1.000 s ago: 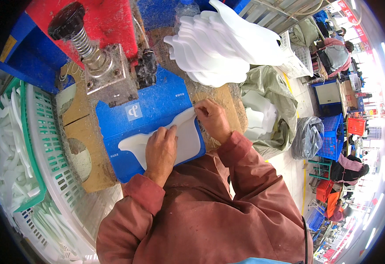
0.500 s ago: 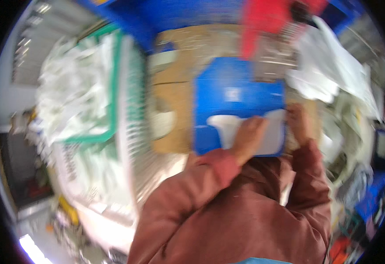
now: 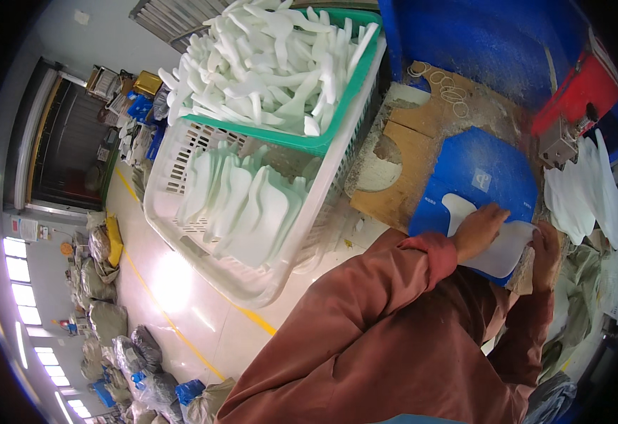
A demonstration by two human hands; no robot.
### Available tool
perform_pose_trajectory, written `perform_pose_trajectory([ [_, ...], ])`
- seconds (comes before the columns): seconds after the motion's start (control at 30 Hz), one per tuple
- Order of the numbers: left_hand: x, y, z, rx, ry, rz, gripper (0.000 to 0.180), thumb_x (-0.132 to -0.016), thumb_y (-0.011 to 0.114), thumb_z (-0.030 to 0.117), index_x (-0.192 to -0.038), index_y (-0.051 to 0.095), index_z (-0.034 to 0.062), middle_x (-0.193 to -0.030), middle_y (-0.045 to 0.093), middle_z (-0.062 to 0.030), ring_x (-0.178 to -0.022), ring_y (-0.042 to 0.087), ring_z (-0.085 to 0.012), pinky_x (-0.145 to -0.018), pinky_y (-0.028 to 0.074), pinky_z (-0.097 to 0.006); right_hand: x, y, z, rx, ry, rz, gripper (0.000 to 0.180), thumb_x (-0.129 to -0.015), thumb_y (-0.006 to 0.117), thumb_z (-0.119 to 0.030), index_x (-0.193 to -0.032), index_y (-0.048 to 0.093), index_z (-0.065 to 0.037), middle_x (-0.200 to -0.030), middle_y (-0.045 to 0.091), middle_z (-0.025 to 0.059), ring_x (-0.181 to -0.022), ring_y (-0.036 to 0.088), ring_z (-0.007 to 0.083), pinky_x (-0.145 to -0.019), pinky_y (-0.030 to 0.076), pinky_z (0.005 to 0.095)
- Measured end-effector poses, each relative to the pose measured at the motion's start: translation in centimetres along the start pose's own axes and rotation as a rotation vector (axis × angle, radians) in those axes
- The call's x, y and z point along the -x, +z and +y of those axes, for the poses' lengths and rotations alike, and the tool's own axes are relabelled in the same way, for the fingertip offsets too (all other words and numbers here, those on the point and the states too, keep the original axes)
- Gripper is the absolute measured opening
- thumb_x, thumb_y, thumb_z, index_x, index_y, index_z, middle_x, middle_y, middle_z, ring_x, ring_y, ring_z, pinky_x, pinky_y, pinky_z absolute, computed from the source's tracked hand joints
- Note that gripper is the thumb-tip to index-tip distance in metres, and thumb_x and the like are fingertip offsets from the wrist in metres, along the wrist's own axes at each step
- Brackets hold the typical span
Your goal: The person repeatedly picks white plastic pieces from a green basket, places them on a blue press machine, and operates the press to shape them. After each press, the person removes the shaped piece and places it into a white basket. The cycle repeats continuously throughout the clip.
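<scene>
Left of the blue plastic work board, a white plastic slatted crate holds stacked white sheets, with a green plastic basket of white offcuts resting on its far rim. On the board's near edge lies a flat white curved foam sheet. Your left hand presses down flat on its left part, fingers spread. Your right hand closes on its right end, which overhangs the board. The sheet looks light, thin and bendable, likely easy to crease, so hold it near the edges. A grey metal press stands beyond the board.
</scene>
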State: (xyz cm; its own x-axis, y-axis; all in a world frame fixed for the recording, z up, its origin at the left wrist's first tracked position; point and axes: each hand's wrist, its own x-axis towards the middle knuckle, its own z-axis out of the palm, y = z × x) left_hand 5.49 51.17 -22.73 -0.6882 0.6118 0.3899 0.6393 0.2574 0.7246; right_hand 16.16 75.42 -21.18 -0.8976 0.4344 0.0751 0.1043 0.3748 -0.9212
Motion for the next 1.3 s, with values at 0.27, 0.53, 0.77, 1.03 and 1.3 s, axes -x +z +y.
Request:
perform_pose_trajectory([
  [0.27,-0.1,-11.8,5.6,-0.256,0.316,-0.004,0.055,-0.088,0.076,0.016,-0.139,0.061,-0.0001,-0.111,0.065,-0.0159,-0.111,0.065,-0.0335,-0.099,0.053,-0.046,3.4,-1.1,-9.7,-0.341,-0.211,0.001,0.034,-0.105,0.058,0.005,-0.138,0.063,0.001,-0.124,0.074,0.012,-0.115,0.068,0.0162,-0.105,0.05,0.0314],
  [0.53,8.1,-33.8,10.2,-0.687,0.016,-0.012,0.041,-0.1,0.066,0.013,-0.138,0.062,-0.0024,-0.116,0.07,-0.02,-0.099,0.067,-0.0367,-0.086,0.055,-0.047,3.7,3.6,-17.2,-0.354,-0.375,-0.236,0.04,-0.109,0.059,-0.009,-0.147,0.058,0.001,-0.13,0.071,0.0188,-0.112,0.072,0.0253,-0.089,0.06,0.0382],
  [0.77,18.8,-45.1,10.2,-0.482,-0.681,0.369,0.059,-0.103,0.065,0.007,-0.159,0.047,0.0012,-0.137,0.069,-0.0162,-0.12,0.066,-0.0211,-0.102,0.052,-0.034,3.3,1.8,-13.8,-0.354,-0.245,-0.372,0.032,-0.11,0.057,-0.01,-0.14,0.065,-0.003,-0.125,0.073,0.0148,-0.107,0.072,0.0232,-0.085,0.06,0.0357],
  [1.03,30.0,-43.5,-2.6,-0.674,-0.79,-0.045,0.056,-0.103,0.063,0.018,-0.153,0.05,-0.0032,-0.145,0.062,-0.0284,-0.131,0.06,-0.0435,-0.112,0.046,-0.047,3.4,-2.4,-11.3,-0.53,-0.11,-0.304,0.028,-0.11,0.058,-0.007,-0.136,0.067,-0.002,-0.129,0.073,0.0134,-0.117,0.071,0.0257,-0.097,0.059,0.0376],
  [1.3,27.4,-45.8,-2.6,-0.742,-0.853,-0.111,0.062,-0.107,0.067,0.032,-0.159,0.047,0.0054,-0.153,0.056,-0.0222,-0.136,0.057,-0.0389,-0.113,0.045,-0.047,-2.0,-10.6,-12.4,0.462,-0.392,0.44,0.035,-0.094,0.075,-0.012,-0.128,0.071,-0.003,-0.128,0.071,0.0157,-0.116,0.068,0.0331,-0.098,0.054,0.0421],
])
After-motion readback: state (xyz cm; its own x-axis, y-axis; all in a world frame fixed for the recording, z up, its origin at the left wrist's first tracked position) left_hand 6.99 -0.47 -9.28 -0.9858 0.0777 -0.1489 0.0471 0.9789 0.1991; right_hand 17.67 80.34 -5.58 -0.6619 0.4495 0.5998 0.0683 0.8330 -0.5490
